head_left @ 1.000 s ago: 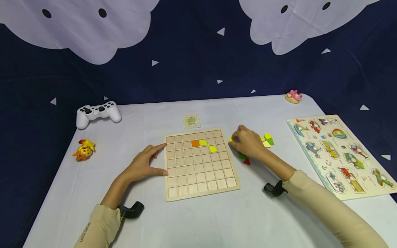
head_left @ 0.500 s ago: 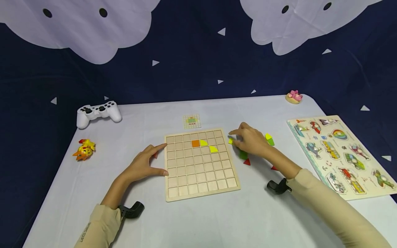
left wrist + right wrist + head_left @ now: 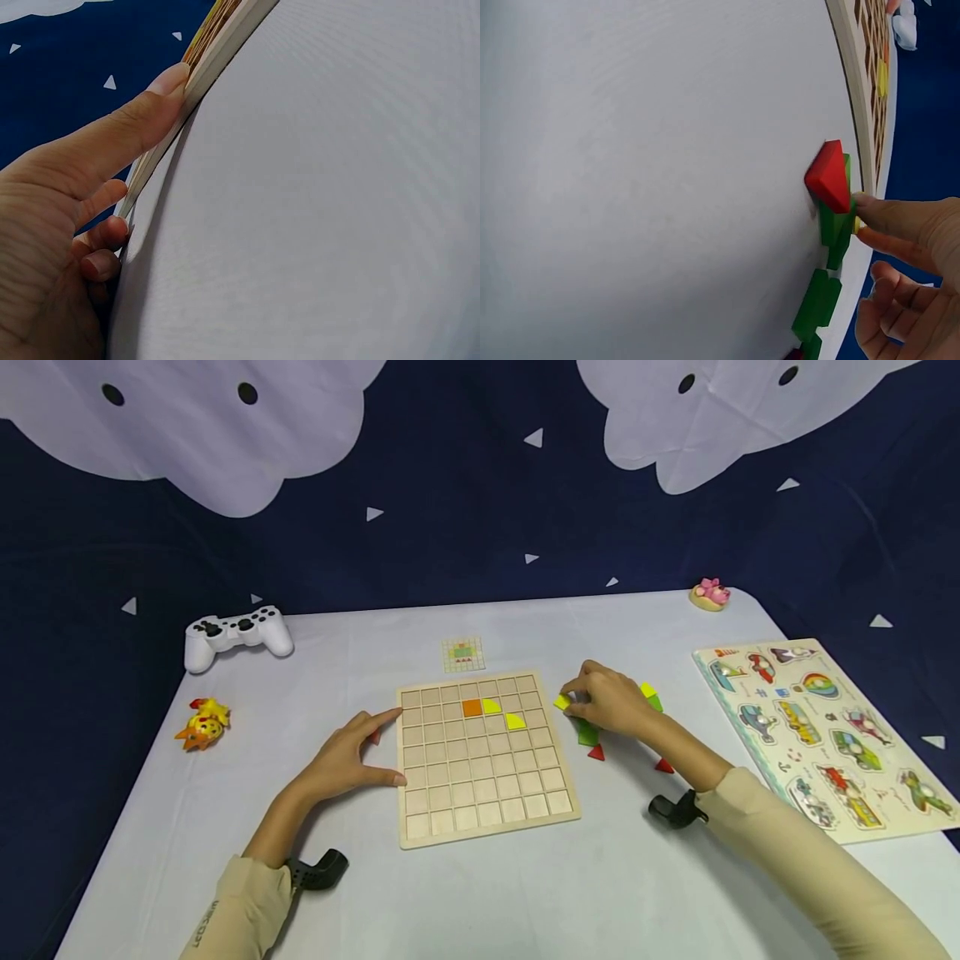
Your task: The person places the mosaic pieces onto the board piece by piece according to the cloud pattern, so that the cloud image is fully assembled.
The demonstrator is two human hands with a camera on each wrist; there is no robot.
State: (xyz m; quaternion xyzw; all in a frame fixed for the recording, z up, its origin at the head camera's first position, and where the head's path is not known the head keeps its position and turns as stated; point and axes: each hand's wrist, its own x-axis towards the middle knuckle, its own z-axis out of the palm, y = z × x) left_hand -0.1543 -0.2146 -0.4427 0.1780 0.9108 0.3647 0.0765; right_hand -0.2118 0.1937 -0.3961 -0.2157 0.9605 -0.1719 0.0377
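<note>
The right hand [image 3: 609,703] pinches a yellow piece [image 3: 562,702] between thumb and fingertips just off the right edge of the wooden grid board [image 3: 480,814], with green pieces [image 3: 587,733] and red triangles [image 3: 597,752] lying loose beside it. The left hand [image 3: 347,758] rests relaxed with straight fingers and thumb against the board's left edge. The board lies on a white table [image 3: 525,893] before a dark blue backdrop [image 3: 465,527] with white clouds; on the table, left of the board, sit a game controller [image 3: 237,633] and a toy chick [image 3: 202,723], and to its right lies a picture puzzle [image 3: 828,735].
</note>
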